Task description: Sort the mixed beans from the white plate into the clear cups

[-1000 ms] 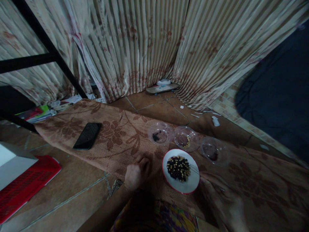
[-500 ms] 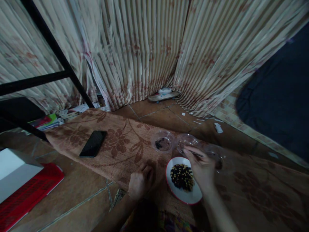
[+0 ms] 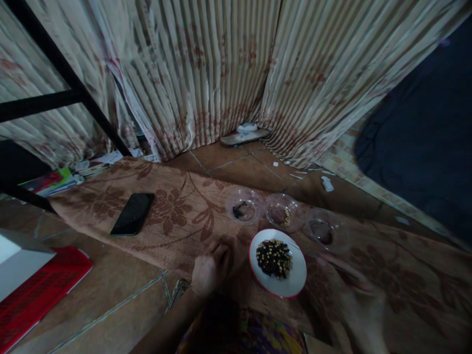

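Note:
A white plate with a red rim point(image 3: 297, 275) holds a mixed heap of black and yellow seeds or beans point(image 3: 273, 259). My left hand point(image 3: 210, 269) rests in a loose fist on the cloth, left of the plate, with nothing visible in it. To the plate's right is my right hand point(image 3: 356, 295), blurred by motion, closed on thin tweezers point(image 3: 311, 254) whose tips reach over the plate's right rim. Behind the plate stand three clear plastic cups: the left cup point(image 3: 250, 209) has black bits, the middle cup point(image 3: 275, 209) yellow ones, the right cup point(image 3: 324, 231) dark reddish ones.
A black phone point(image 3: 132, 214) lies on the brown patterned cloth point(image 3: 177, 216), left of my hands. A red and white box point(image 3: 44, 275) is on the tiled floor at left. Striped curtains point(image 3: 221, 73), a skateboard point(image 3: 245, 136) and paper scraps point(image 3: 327, 184) are beyond the table.
My right hand has moved from over the middle cup and plate down to the right of the plate. Yellow pieces now show in the middle cup. My left hand stays in a fist.

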A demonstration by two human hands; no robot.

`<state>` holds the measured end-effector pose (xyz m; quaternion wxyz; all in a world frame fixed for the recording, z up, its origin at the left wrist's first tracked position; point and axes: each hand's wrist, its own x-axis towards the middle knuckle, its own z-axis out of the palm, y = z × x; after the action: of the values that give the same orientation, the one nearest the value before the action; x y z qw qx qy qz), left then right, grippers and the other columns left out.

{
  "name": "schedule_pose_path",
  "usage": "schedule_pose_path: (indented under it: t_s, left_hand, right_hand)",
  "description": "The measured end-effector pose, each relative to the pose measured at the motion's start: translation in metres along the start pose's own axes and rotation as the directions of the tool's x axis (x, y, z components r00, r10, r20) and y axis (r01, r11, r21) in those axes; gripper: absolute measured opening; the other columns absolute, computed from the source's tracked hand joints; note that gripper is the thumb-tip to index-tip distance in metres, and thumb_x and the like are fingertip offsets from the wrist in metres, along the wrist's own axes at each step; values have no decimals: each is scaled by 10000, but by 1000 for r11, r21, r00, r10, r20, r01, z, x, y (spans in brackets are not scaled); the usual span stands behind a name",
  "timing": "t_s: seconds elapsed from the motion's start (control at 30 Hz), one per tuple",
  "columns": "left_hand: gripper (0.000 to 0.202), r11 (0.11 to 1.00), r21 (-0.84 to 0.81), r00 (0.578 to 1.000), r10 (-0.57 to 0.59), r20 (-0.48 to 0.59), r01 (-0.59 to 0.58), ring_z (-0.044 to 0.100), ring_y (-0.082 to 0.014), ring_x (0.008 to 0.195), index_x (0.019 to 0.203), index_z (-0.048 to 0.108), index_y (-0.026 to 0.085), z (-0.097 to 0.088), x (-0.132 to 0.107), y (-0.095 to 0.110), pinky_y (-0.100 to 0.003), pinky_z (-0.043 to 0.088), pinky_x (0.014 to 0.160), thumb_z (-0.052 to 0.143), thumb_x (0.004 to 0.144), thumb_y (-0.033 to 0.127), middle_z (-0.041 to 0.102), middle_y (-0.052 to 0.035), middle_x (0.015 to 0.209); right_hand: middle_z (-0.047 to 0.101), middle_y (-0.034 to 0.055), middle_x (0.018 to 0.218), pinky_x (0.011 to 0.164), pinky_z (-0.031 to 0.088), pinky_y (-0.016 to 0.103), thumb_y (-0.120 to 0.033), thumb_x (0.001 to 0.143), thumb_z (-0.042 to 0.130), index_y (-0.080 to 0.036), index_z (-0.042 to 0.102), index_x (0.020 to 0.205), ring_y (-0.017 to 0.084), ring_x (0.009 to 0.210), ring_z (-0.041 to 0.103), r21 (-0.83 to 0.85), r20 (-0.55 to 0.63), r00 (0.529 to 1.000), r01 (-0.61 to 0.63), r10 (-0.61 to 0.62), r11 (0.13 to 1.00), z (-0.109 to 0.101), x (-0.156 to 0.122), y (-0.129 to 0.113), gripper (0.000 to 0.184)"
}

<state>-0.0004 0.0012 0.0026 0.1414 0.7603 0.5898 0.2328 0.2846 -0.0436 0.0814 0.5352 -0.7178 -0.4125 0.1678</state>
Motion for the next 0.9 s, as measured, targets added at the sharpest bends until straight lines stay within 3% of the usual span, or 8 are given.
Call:
schedule_pose_path:
  t_s: [0.17,0.43,0.67,0.9]
  left_hand:
    - [243,999,34,1000,-19,-1,19,668,-128,745,941,687,237,0,1,0,-220,426,606,456,1001,287,708,-17,945]
    - [220,999,32,1000,-21,-9,22,665,-124,738,927,683,230,0,1,0,-230,429,624,477,990,275,692,-15,937]
    - [206,999,41,1000,-16,-11,16,657,-125,729,933,680,234,1,0,-1,-231,411,606,485,990,269,696,-10,939]
    - [218,1000,25,1000,-8,-27,8,653,-121,728,922,680,227,1,0,0,-225,418,611,479,990,278,699,-16,920]
  right_hand:
    - [786,78,954,796,597,364,-498,756,740,-240,797,800,254,895,740,-78,137,988,89,-77,993,-12,-8,18,268]
    - [772,60,1027,855,607,347,-457,861,682,-265,800,896,217,954,733,-93,256,943,242,-212,966,-4,-7,50,228]
    - [776,38,1042,825,619,296,-323,914,647,-277,782,954,183,923,747,-77,287,842,496,-457,865,2,-9,48,148]
    - [758,37,1083,830,612,290,-243,936,623,-279,749,1021,173,955,736,-99,324,747,637,-580,765,3,-11,49,156]
